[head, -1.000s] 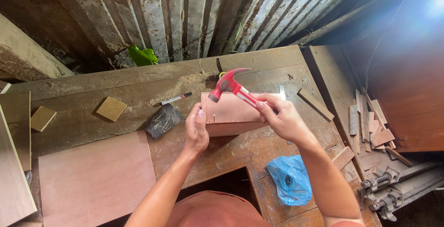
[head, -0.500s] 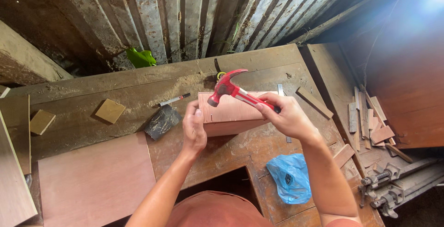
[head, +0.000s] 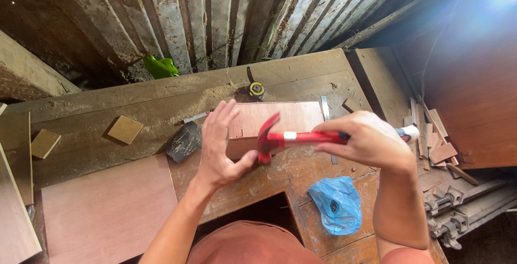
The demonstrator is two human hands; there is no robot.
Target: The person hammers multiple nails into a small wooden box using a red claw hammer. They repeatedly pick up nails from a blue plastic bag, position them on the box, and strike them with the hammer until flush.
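Your right hand (head: 369, 140) grips the red hammer (head: 291, 139), handle crosswise, head just right of your left hand (head: 218, 145); that hand, fingers spread, steadies the wooden box (head: 291, 118) mid-workbench (head: 161, 108).

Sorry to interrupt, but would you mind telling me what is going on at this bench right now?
A person stands at a wooden workbench, seen from a head-worn camera. The left hand steadies a small plywood box, fingers spread against its near side. The right hand grips a red-handled claw hammer, its head low by the box's front edge. A tape measure, a blue plastic bag and wood offcuts lie around.
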